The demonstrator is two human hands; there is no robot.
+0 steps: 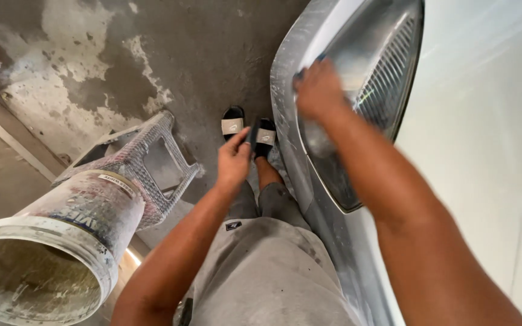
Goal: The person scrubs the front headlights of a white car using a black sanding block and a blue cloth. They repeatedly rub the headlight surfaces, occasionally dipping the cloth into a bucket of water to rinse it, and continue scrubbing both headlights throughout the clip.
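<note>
Against the headlight (367,90) of the car (484,151), my right hand (318,90) presses flat on a dark pad (300,73), mostly hidden under my fingers. My left hand (234,160) pinches a thin dark piece (254,134), too small to identify. Bucket (55,253) and stool (146,163) stand left.

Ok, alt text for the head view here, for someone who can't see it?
Seen from above, a person's right hand presses a dark pad against a car headlight, while the left hand hangs free above sandalled feet. A stained white bucket and grey plastic stool stand on the concrete floor.
</note>
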